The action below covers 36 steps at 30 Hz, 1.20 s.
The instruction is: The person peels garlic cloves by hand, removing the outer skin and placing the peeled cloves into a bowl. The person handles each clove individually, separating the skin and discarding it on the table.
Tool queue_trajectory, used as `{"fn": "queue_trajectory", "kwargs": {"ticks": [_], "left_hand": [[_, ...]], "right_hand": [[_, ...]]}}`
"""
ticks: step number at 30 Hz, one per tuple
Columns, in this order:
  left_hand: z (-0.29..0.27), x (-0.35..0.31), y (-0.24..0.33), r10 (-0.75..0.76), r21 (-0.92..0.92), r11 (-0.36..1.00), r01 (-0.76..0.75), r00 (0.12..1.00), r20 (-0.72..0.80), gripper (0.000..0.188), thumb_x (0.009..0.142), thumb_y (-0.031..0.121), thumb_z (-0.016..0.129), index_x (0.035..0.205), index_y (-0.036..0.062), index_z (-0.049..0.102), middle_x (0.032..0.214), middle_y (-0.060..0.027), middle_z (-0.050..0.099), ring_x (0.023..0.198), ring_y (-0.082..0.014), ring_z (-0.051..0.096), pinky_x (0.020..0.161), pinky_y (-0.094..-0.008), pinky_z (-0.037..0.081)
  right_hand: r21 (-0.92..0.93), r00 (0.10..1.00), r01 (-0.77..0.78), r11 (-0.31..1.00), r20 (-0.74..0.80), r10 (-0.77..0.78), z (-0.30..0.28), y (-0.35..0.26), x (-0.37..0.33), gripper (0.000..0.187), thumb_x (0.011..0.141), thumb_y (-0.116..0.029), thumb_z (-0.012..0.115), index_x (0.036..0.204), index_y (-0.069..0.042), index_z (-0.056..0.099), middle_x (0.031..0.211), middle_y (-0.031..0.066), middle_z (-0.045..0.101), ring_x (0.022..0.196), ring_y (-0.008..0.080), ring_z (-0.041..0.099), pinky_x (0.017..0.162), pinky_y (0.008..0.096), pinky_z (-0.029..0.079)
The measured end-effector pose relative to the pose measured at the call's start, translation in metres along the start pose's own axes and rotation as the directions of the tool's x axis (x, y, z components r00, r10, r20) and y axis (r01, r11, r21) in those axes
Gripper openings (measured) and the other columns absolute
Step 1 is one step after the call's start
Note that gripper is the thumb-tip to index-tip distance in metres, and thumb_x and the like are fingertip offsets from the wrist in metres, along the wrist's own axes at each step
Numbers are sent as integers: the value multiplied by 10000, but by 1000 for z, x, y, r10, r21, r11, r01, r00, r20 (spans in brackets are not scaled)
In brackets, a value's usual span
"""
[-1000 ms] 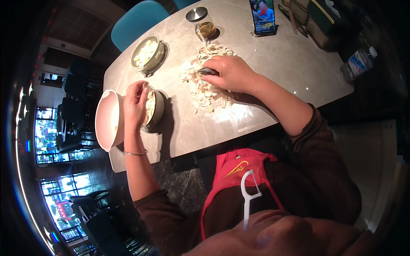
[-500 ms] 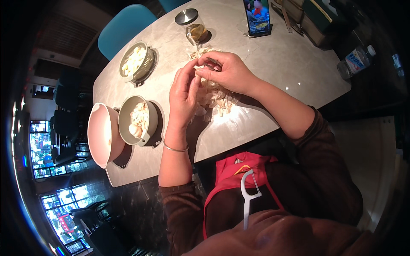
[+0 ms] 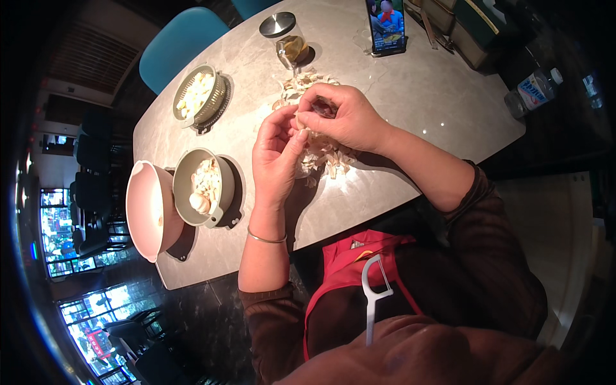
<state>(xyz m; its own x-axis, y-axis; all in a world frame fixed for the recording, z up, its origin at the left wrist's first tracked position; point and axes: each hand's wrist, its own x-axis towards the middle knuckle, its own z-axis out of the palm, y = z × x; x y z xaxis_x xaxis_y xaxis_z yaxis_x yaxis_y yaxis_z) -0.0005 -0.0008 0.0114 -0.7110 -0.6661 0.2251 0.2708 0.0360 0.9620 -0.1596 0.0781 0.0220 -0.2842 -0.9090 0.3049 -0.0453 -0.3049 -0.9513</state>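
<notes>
Working over the middle of the table (image 3: 410, 96), both hands meet above a heap of pale peels (image 3: 321, 154). The right hand (image 3: 343, 115) is curled around a small dark piece, probably a garlic clove (image 3: 323, 106), and the left hand (image 3: 276, 151) pinches at its edge with thumb and fingertips, so the skin can fall straight on the heap below. Near the left edge stand a grey bowl (image 3: 192, 168) with peeled pieces and a pink bowl (image 3: 140, 205), close enough for the left hand to reach. A strainer bowl (image 3: 200, 97) sits toward the far left corner, a glass jar (image 3: 292, 46) near the far edge.
</notes>
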Motion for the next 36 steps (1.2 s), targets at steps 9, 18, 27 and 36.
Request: {"fn": "queue_trajectory", "kwargs": {"ticks": [9,18,27,36], "left_hand": [[-5,-2,1,-71,-48,997,67,995,-74,105,969,85,649,1036,4,647,854,-13,641,727,-73,575,657,-212,465],[-9,-4,-4,14,51,999,-13,1000,-11,172,1036,186,569,943,42,580,822,16,553,729,-67,526,671,-208,449],[-11,-5,1,-24,20,1000,23,999,45,154,1035,174,560,966,38,579,816,18,563,734,-68,521,699,-209,433],[-4,0,-5,329,598,755,-269,944,9,116,941,67,668,1022,0,618,872,-49,596,729,-116,565,676,-236,485]], "right_hand": [[74,996,-82,994,30,80,-4,-5,0,88,915,-98,703,922,-28,650,826,-50,593,726,19,505,644,192,436],[19,996,-63,998,69,61,-3,1,3,119,939,-150,697,905,-43,658,727,-69,531,643,12,438,564,200,359],[109,982,-183,977,71,176,-3,-7,-2,101,940,-146,696,897,-59,667,761,-55,588,650,13,486,580,189,391],[171,984,-170,971,90,157,0,-2,1,113,952,-135,673,928,-40,617,746,-18,595,595,39,550,530,199,455]]}}
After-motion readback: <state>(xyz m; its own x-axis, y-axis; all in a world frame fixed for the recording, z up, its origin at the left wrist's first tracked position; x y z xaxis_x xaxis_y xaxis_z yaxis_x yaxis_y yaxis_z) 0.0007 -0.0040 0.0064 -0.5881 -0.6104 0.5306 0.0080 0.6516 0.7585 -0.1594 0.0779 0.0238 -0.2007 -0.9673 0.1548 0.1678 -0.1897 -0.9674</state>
